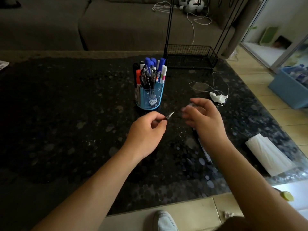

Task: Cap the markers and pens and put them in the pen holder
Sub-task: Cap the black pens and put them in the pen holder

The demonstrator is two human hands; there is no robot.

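Dark table (66, 114): pen holder (150, 97) crowded; left hand (146, 129) pinches uncapped pen (170, 115); right hand (203, 117) blurred, grip unclear; second pen (204, 150) lies loose.

Dim room, dark speckled table (66, 114), grey sofa (100, 22) behind, pale tiled floor (266, 90)

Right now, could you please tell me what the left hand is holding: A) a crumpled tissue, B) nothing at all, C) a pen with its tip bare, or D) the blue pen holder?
C: the left hand pinches a pen whose bare pointed tip sticks out past the fingers.
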